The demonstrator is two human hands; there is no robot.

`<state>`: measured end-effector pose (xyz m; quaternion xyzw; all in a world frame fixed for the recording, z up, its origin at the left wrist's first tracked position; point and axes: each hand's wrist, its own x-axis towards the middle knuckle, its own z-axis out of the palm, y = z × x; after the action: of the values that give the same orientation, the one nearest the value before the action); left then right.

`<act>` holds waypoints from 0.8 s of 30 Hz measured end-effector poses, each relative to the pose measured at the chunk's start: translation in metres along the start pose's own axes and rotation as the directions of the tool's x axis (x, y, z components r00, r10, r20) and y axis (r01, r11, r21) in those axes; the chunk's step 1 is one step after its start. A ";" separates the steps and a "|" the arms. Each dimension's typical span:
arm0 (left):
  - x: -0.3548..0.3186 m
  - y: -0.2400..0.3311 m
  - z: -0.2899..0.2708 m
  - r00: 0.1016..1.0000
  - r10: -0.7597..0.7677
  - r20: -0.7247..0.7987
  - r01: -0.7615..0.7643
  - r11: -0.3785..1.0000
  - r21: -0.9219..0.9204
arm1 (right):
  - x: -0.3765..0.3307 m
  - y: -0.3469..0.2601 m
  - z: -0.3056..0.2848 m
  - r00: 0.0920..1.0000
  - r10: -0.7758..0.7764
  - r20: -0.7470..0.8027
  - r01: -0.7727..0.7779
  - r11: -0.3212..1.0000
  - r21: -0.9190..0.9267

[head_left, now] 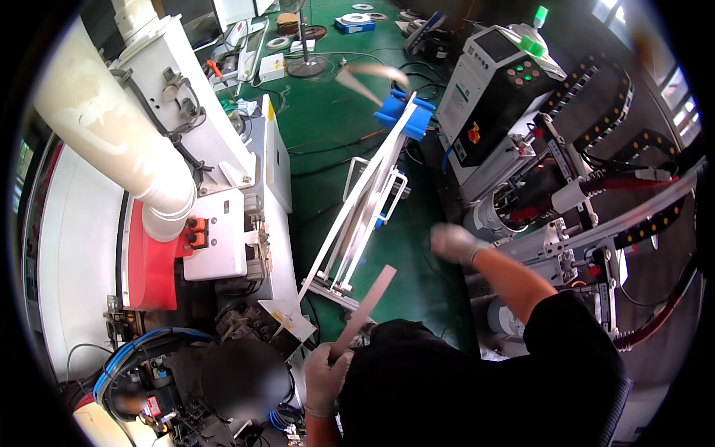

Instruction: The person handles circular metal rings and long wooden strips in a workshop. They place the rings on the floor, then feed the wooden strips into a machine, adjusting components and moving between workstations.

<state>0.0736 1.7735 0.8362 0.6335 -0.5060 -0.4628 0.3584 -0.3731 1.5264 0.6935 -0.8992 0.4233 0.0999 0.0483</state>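
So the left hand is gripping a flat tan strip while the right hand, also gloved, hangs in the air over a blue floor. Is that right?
Not quite: the floor is green, not blue, as the head view shows. The rest holds: the gloved left hand grips a flat tan strip, and the gloved right hand hangs in the air over that floor, holding nothing that can be seen.

A factory workshop: a green painted floor runs between heavy machines, with a white duct pipe left of it, a grey control cabinet and black cable chains right of it, tape rolls beyond
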 end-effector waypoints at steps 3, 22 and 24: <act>0.000 0.002 0.003 0.998 0.050 0.048 -0.053 0.997 0.060 | -0.105 -0.127 0.079 0.526 0.037 0.850 -0.235 0.966 0.104; 0.170 0.050 0.184 0.959 0.145 0.245 0.207 0.234 -0.950 | -0.116 -0.047 -0.013 0.812 0.202 0.547 -0.542 -0.084 0.836; 0.197 0.067 0.225 0.947 0.122 0.296 0.270 0.189 -0.944 | -0.115 -0.027 -0.018 0.878 0.236 0.417 -0.390 -0.153 0.908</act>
<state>-0.1491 1.5699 0.7832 0.2042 -0.1127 -0.7863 0.5721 -0.4211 1.6269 0.7368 -0.4409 0.5610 -0.1802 0.6770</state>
